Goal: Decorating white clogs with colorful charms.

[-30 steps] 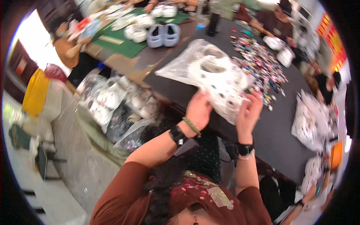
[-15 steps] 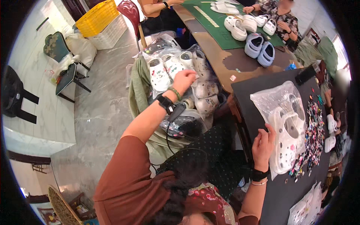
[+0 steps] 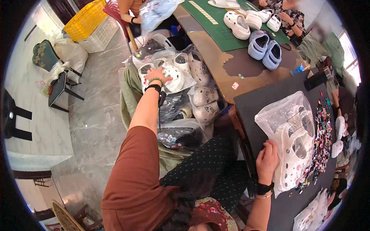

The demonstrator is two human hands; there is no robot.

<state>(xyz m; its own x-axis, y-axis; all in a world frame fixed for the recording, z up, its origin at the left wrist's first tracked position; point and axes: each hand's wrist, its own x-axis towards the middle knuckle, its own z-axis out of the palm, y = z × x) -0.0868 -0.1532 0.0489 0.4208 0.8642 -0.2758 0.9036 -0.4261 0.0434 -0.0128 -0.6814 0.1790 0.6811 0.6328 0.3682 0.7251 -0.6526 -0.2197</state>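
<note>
My left hand (image 3: 155, 75) reaches out over the pile on the left, its fingers spread and touching a pair of white clogs (image 3: 175, 78) in clear plastic. More bagged clogs with charms surround it, including a white pair (image 3: 204, 101) to the right and a dark bag (image 3: 181, 133) nearer me. On the black tabletop my right hand (image 3: 267, 158) lies with curled fingers close together, against the edge of a clear plastic bag (image 3: 269, 115) holding white clogs (image 3: 295, 158). Whether those fingers pinch anything is hidden.
Small colourful charms (image 3: 323, 142) lie scattered right of the bag. Across the brown table, a green mat (image 3: 216, 34) carries white clogs (image 3: 237, 25), with blue clogs (image 3: 264, 50) at its edge. Other people sit at the far side. A yellow crate (image 3: 84, 19) stands far left.
My left hand has moved left and down onto the bagged white clogs, fingers spreading. My right hand's fingers have curled together beside the bag. A person at the far end now holds up a plastic bag.
</note>
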